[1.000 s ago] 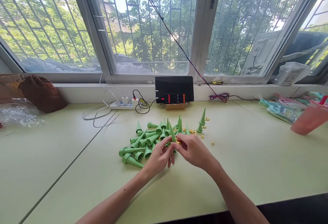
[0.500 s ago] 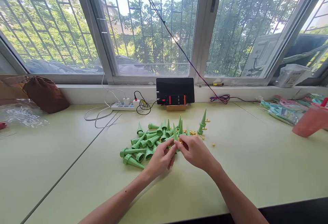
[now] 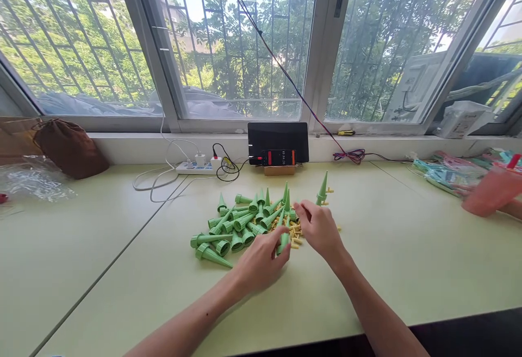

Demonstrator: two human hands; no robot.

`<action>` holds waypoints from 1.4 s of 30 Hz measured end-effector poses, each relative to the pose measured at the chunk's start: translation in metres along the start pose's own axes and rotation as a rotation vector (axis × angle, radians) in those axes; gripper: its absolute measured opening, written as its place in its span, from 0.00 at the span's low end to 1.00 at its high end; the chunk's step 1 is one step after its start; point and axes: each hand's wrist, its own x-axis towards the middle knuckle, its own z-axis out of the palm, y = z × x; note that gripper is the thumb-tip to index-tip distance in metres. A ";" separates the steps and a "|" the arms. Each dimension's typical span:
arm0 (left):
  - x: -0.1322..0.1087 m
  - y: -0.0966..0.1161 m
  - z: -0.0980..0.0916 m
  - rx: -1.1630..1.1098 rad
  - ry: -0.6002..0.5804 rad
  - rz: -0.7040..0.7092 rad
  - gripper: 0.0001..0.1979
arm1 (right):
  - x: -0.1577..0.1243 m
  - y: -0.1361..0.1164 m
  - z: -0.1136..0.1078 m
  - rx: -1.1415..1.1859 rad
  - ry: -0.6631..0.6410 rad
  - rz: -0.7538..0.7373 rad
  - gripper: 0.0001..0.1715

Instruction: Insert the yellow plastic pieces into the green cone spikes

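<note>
My left hand is closed around a green plastic spike, thumb and fingers at its sides; the spike stands point up. My right hand is raised a little to the right of it, its thumb and fingers pinched together. What the pinch holds, if anything, is hidden. Small yellow T-shaped pieces lie loose between the two hands. Left of them is a heap of hollow green spikes with ribbed collars. Behind my right hand, upright green spikes with yellow pieces sticking out sideways are partly hidden.
A phone leans against a dark tablet at the back. A power strip with cables lies left of it. At the right, another person's hand is by a pink cup. A brown bag sits far left.
My hands were together at one spike and are now apart. The right hand has moved right and slightly up. Another person's hand has appeared at the pink cup.
</note>
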 end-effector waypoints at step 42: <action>0.004 -0.012 0.000 0.147 0.129 -0.002 0.18 | -0.003 0.008 0.008 -0.282 -0.423 -0.045 0.06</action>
